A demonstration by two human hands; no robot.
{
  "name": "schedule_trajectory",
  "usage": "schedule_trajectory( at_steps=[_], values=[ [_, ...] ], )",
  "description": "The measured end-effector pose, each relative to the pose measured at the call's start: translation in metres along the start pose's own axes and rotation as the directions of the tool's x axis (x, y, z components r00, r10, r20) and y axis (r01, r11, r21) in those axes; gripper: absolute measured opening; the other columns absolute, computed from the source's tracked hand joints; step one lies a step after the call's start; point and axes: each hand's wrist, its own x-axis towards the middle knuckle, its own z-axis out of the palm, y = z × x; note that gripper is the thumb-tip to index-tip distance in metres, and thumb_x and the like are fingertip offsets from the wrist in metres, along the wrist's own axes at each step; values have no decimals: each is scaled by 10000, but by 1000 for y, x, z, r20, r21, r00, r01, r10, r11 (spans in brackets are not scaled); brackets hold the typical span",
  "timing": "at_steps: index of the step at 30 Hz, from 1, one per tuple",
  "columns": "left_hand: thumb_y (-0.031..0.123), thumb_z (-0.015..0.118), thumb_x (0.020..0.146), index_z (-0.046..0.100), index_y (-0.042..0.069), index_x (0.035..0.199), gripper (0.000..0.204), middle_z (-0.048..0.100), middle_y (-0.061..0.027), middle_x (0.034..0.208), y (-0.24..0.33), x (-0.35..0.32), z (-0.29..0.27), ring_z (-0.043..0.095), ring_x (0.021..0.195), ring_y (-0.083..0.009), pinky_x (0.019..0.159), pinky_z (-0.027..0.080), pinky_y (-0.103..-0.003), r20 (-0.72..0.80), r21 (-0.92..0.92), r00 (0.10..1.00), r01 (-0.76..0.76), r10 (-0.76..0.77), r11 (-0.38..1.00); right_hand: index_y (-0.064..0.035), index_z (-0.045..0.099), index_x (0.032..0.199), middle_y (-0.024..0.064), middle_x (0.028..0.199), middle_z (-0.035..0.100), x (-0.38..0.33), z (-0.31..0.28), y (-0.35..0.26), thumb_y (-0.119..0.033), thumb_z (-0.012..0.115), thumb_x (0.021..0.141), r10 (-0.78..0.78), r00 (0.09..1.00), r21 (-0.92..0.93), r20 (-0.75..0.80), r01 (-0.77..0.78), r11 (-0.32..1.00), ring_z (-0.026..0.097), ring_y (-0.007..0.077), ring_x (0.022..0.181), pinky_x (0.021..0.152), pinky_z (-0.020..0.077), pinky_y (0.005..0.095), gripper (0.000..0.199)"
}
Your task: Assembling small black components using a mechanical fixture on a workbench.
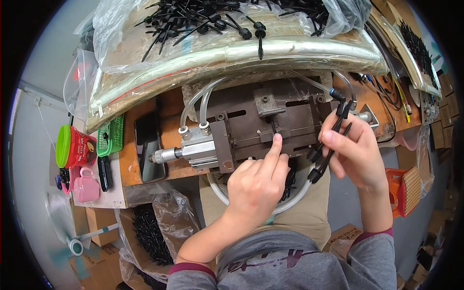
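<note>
My left hand reaches over a dark metal fixture. Its index finger is stretched out, the tip touching or just over a small black part at the fixture's middle; the other fingers are bent, and no object shows in them. My right hand is closed around a few black cable ties with thick heads, held above the fixture's right end. A silver air cylinder sits at the left end of the fixture. Behind it, many similar black ties lie heaped on a plastic-covered tray.
Clear hoses arch up from the cylinder. On the left are a phone, a green basket, a red tub and a pink mug. A white-rimmed container rests at my lap. An orange crate stands right.
</note>
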Motion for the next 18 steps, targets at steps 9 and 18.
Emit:
schedule_trajectory(
  at_steps=[9,18],
  values=[
    [-4,844,715,732,-18,1075,377,735,-145,1030,6,0,-24,741,840,-241,647,593,-315,-176,-344,969,-226,174,911,3,629,932,68,765,677,-7,12,12,-151,710,967,222,963,29,155,-229,973,558,89,442,379,392,216,178],
    [87,847,683,724,23,959,309,715,-123,1204,-2,-8,-5,694,719,-213,705,567,-308,-114,-143,993,-10,-7,990,36,649,1008,123,806,708,-8,-6,10,-55,694,942,-40,999,116,29,37,993,673,138,589,526,549,251,121]
  ],
)
